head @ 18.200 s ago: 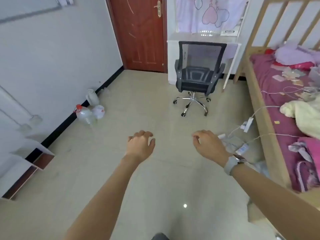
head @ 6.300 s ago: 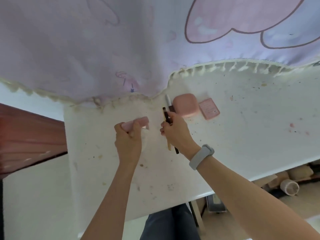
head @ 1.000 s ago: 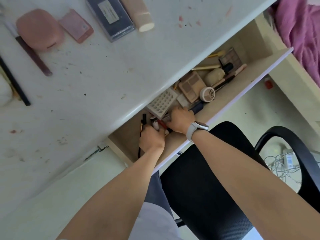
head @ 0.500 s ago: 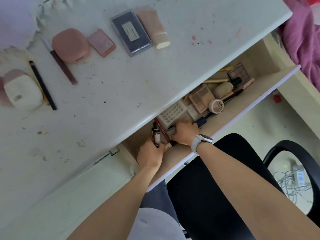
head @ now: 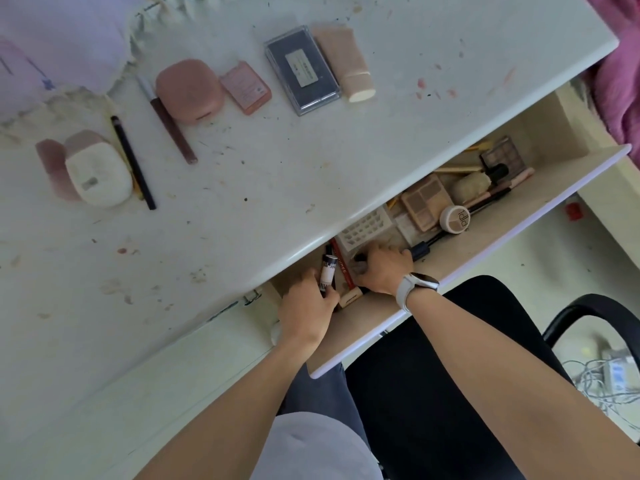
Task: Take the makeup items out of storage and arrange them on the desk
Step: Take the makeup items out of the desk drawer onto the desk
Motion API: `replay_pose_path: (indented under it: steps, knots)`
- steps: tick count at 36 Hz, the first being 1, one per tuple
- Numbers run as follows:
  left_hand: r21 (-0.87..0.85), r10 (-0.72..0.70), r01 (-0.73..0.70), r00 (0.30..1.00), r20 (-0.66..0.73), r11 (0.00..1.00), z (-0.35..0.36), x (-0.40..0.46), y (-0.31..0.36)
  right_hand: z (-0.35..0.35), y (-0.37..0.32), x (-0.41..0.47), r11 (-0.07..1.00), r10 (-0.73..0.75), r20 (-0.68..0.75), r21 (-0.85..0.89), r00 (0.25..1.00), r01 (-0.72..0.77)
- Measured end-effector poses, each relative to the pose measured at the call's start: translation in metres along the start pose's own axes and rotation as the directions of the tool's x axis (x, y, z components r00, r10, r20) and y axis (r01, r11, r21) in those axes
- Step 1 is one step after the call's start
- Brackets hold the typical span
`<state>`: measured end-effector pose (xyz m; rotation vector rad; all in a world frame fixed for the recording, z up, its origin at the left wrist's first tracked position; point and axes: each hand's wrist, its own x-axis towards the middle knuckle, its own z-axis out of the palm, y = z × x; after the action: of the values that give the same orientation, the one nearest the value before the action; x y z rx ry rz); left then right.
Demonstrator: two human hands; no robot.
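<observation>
Currently, itemised from the head view: both hands are reaching into the open drawer (head: 485, 233) under the near edge of the white bench (head: 277, 188).

Left hand (head: 306, 311): its grip is curling round a slim white tube with a black cap (head: 327, 271); dark print is showing on the tube but is too small to read.

Right hand (head: 384, 268), white watch (head: 414, 289) on the wrist: fingers are curling over a small dark item at the drawer's left end; what it is cannot be told. Between the hands a red stick (head: 341, 266) is lying, lettering along it unreadable, and a beige stick (head: 351, 297) is lying just beside the left hand.

Drawer contents further right: a white gridded tray (head: 365, 228), a tan powder palette (head: 424, 200), a round cream pot (head: 455, 219) marked "PIPI" or similar, a beige sponge (head: 471, 188), an eyeshadow palette (head: 502, 154) and several brushes (head: 485, 202).

Bench top, along the far edge, left to right: a white-and-pink case (head: 95, 173), a black pencil (head: 133, 162), a maroon-and-white pen (head: 168, 124), a rounded pink compact (head: 188, 91), a small pink box (head: 246, 87) with unreadable print, a dark flat palette (head: 301, 69) bearing a white label with illegible text, and a peach tube (head: 346, 62) lying just beside it.

Below the drawer a black chair (head: 433, 393) is standing.
</observation>
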<state>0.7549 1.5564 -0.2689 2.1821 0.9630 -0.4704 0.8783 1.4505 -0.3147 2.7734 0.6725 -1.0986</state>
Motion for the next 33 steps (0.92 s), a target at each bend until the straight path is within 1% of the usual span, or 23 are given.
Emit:
replay_pose_path:
  steps: [3, 6, 9, 11, 13, 15, 18, 19, 22, 23, 25, 29, 31, 33]
  knots:
    - [0.016, 0.056, -0.056, 0.998, -0.007, 0.998, -0.005, -0.007, 0.001, -0.008, 0.004, -0.005, 0.998, -0.052, 0.004, 0.042, 0.999, 0.052]
    - [-0.004, 0.14, -0.14, 0.99, -0.017, 0.99, -0.013, -0.015, 0.002, -0.018, 0.006, -0.015, 0.983, -0.142, 0.049, 0.128, 0.989, 0.135]
    - [-0.033, 0.223, -0.225, 0.974, -0.04, 0.974, -0.026, -0.024, 0.0, -0.03, 0.005, -0.03, 0.96, -0.204, 0.09, 0.211, 0.975, 0.182]
    - [-0.038, 0.29, -0.294, 0.953, -0.086, 0.955, -0.037, -0.031, -0.002, -0.039, 0.007, -0.042, 0.933, -0.217, 0.08, 0.31, 0.973, 0.183]
    - [-0.047, 0.314, -0.326, 0.935, -0.168, 0.944, -0.05, -0.036, -0.003, -0.05, 0.008, -0.054, 0.871, -0.232, 0.037, 0.452, 0.972, 0.191]
    - [-0.067, 0.291, -0.317, 0.923, -0.253, 0.946, -0.066, -0.038, -0.005, -0.065, 0.002, -0.065, 0.793, -0.269, -0.018, 0.563, 0.963, 0.232]
    - [-0.163, 0.179, -0.246, 0.922, -0.342, 0.955, -0.091, -0.035, -0.009, -0.094, -0.02, -0.077, 0.663, -0.321, -0.119, 0.68, 0.939, 0.313]
    - [-0.207, 0.132, -0.219, 0.921, -0.366, 0.954, -0.099, -0.032, -0.011, -0.102, -0.03, -0.078, 0.636, -0.325, -0.158, 0.693, 0.932, 0.339]
    - [-0.32, -0.027, -0.12, 0.907, -0.419, 0.94, -0.121, -0.018, -0.019, -0.119, -0.066, -0.072, 0.608, -0.293, -0.229, 0.704, 0.928, 0.366]
    - [-0.33, -0.069, -0.087, 0.899, -0.433, 0.94, -0.127, -0.012, -0.021, -0.123, -0.079, -0.066, 0.608, -0.273, -0.249, 0.703, 0.929, 0.368]
    - [-0.297, -0.111, -0.036, 0.879, -0.464, 0.954, -0.136, -0.001, -0.026, -0.128, -0.103, -0.052, 0.648, -0.232, -0.28, 0.669, 0.931, 0.363]
    - [-0.239, -0.115, -0.019, 0.836, -0.536, 0.971, -0.146, 0.02, -0.028, -0.134, -0.142, -0.025, 0.729, -0.198, -0.322, 0.583, 0.926, 0.359]
    - [-0.203, -0.108, -0.005, 0.833, -0.542, 0.979, -0.148, 0.029, -0.027, -0.135, -0.152, -0.016, 0.737, -0.186, -0.348, 0.569, 0.919, 0.365]
    - [-0.171, -0.115, 0.024, 0.828, -0.549, 0.985, -0.151, 0.036, -0.026, -0.137, -0.158, -0.011, 0.728, -0.179, -0.343, 0.585, 0.922, 0.358]
